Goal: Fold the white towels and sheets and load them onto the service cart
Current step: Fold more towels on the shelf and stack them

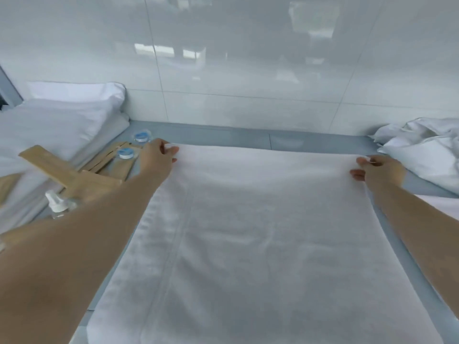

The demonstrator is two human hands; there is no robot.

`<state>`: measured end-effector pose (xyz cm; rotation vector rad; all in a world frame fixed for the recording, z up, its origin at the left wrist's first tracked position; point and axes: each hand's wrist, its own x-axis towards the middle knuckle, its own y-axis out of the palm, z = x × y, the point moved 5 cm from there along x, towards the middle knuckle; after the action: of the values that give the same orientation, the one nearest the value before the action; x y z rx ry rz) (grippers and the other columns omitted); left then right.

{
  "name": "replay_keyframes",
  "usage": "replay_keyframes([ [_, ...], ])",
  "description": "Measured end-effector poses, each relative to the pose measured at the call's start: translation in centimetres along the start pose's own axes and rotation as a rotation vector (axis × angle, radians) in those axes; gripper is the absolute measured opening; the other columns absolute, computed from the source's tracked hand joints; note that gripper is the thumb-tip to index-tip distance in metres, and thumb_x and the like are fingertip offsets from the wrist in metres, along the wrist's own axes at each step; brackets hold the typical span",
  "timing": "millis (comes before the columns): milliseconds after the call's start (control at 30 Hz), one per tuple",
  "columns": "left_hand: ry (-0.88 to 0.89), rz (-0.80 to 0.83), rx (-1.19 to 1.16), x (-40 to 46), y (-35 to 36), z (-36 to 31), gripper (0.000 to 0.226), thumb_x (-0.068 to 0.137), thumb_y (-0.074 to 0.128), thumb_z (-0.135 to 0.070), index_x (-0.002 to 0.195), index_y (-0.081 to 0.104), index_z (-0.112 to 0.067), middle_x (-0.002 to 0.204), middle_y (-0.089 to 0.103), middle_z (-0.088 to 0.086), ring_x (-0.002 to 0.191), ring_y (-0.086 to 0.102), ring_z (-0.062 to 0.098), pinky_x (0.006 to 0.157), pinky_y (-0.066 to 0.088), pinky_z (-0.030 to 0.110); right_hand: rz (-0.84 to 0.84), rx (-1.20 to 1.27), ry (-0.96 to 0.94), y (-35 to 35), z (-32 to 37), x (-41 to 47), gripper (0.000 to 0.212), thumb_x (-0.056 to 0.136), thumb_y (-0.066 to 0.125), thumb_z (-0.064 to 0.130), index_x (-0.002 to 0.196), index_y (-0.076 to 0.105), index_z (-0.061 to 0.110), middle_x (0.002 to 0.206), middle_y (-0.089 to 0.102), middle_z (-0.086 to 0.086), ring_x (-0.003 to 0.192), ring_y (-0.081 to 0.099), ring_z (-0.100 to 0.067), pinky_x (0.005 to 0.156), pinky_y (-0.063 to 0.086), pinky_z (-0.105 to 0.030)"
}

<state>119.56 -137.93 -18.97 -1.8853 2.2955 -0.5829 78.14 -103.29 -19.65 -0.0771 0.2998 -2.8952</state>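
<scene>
At the far edge of the spread white towel (260,232), both hands are at work on its corners. The left hand (156,157) pinches the far-left corner between thumb and curled fingers; the right hand (380,171) pinches the far-right corner the same way, so each hand grips the cloth. The towel lies flat directly ahead, between the two outstretched arms, its long axis running from the person's body away toward the wall, with the held edge lying crosswise. Both hands sit about equally far out, so neither is clearly nearer; the likely next move is to draw this far edge back toward the near end, which runs out of view at the bottom, and that calls for the hands to travel together to keep the fold square.

The towel rests on a grey-blue counter (285,140) that meets a glossy white tiled wall (248,70). To the left, just beside the left hand, lie tan paper packets (72,175), two small blue-capped items (141,137) and a clear spray bottle (58,203), with stacked white linen (62,120) behind them. To the right sits a crumpled heap of white sheets (427,147). No service cart is in view.
</scene>
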Motion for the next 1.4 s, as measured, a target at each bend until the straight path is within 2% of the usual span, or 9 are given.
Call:
replay_keyframes([
  [100, 0.035, 0.026, 0.125, 0.4, 2.0, 1.1, 0.007, 0.093, 0.062, -0.019, 0.095, 0.059, -0.013, 0.084, 0.064, 0.010, 0.085, 0.068, 0.027, 0.067, 0.050, 0.034, 0.034, -0.062, 0.037, 1.4, -2.2, 2.0, 0.018, 0.090, 0.066, 0.020, 0.106, 0.066, 0.012, 0.080, 0.069, 0.001, 0.048, 0.065, -0.005, 0.075, 0.058, -0.028],
  [167, 0.055, 0.034, 0.229, 0.2, 2.7, 1.7, 0.022, 0.092, 0.061, -0.018, 0.113, 0.060, -0.013, 0.101, 0.064, 0.012, 0.095, 0.062, 0.028, 0.075, 0.045, 0.031, 0.074, -0.157, 0.033, 1.8, -2.9, 2.1, 0.025, 0.092, 0.062, 0.018, 0.116, 0.063, 0.010, 0.092, 0.071, -0.005, 0.055, 0.066, -0.004, 0.076, 0.055, -0.023],
  [300, 0.165, 0.065, 0.445, -1.9, 4.2, 0.9, 0.056, 0.093, 0.058, -0.017, 0.145, 0.039, -0.023, 0.157, 0.023, 0.010, 0.134, 0.037, 0.028, 0.093, 0.039, 0.032, 0.177, -0.603, -0.140, 2.4, -1.6, -0.1, 0.054, 0.091, 0.061, 0.019, 0.143, 0.044, 0.020, 0.134, 0.056, -0.007, 0.108, 0.061, -0.021, 0.094, 0.043, -0.032],
  [433, 0.445, 0.314, 0.821, -6.9, 9.6, -1.9, 0.056, 0.094, 0.046, -0.051, 0.147, 0.033, -0.037, 0.162, 0.011, 0.002, 0.147, 0.009, 0.026, 0.118, 0.012, 0.046, 0.385, -0.948, -0.489, 7.7, 0.4, -7.0, 0.058, 0.096, 0.049, 0.042, 0.149, 0.031, 0.028, 0.156, 0.026, -0.006, 0.141, 0.027, -0.028, 0.115, 0.023, -0.046],
  [533, 0.460, 0.591, 0.965, -10.3, 14.1, -1.8, 0.067, 0.088, 0.026, -0.072, 0.149, 0.009, -0.049, 0.162, -0.005, -0.008, 0.148, -0.009, 0.022, 0.115, -0.007, 0.057, 0.616, -1.205, -0.492, 12.2, -1.0, -11.5, 0.065, 0.088, 0.021, 0.073, 0.148, 0.007, 0.051, 0.160, -0.002, 0.014, 0.148, -0.004, -0.019, 0.114, -0.001, -0.056],
  [600, 0.421, 0.659, 1.009, -10.4, 14.6, -0.9, 0.071, 0.084, 0.017, -0.079, 0.147, -0.001, -0.052, 0.161, -0.009, -0.013, 0.148, -0.013, 0.021, 0.112, -0.010, 0.061, 0.698, -1.290, -0.478, 12.9, -2.0, -12.1, 0.071, 0.080, 0.008, 0.082, 0.145, -0.004, 0.056, 0.159, -0.012, 0.018, 0.147, -0.012, -0.017, 0.113, -0.005, -0.060],
  [833, 0.322, 0.528, 1.049, -6.1, 9.4, 2.9, 0.084, 0.069, -0.002, -0.088, 0.145, -0.008, -0.053, 0.160, -0.011, -0.014, 0.147, -0.014, 0.019, 0.115, -0.009, 0.056, 0.563, -1.332, -0.362, 8.5, -3.4, -8.6, 0.084, 0.065, -0.006, 0.088, 0.143, -0.009, 0.057, 0.159, -0.014, 0.015, 0.147, -0.010, -0.015, 0.114, -0.002, -0.060],
  [1167, 0.311, 0.525, 1.024, -0.7, 12.5, 2.3, 0.080, 0.074, 0.005, -0.088, 0.146, -0.002, -0.054, 0.161, -0.007, -0.013, 0.148, -0.011, 0.025, 0.114, -0.008, 0.060, 0.550, -1.279, -0.417, 12.5, -2.8, -2.3, 0.085, 0.064, -0.001, 0.091, 0.143, -0.003, 0.060, 0.160, -0.007, 0.016, 0.148, -0.005, -0.014, 0.114, -0.001, -0.061],
  [1400, 0.413, 0.291, 0.878, -1.8, 12.6, -1.7, 0.042, 0.099, 0.039, -0.045, 0.137, 0.049, -0.029, 0.150, 0.039, 0.001, 0.143, 0.024, 0.022, 0.117, 0.010, 0.048, 0.438, -1.310, -0.485, 14.5, -0.4, -3.2, 0.060, 0.095, 0.018, 0.063, 0.151, 0.014, 0.040, 0.160, 0.015, 0.003, 0.146, 0.014, -0.022, 0.116, 0.011, -0.056],
])
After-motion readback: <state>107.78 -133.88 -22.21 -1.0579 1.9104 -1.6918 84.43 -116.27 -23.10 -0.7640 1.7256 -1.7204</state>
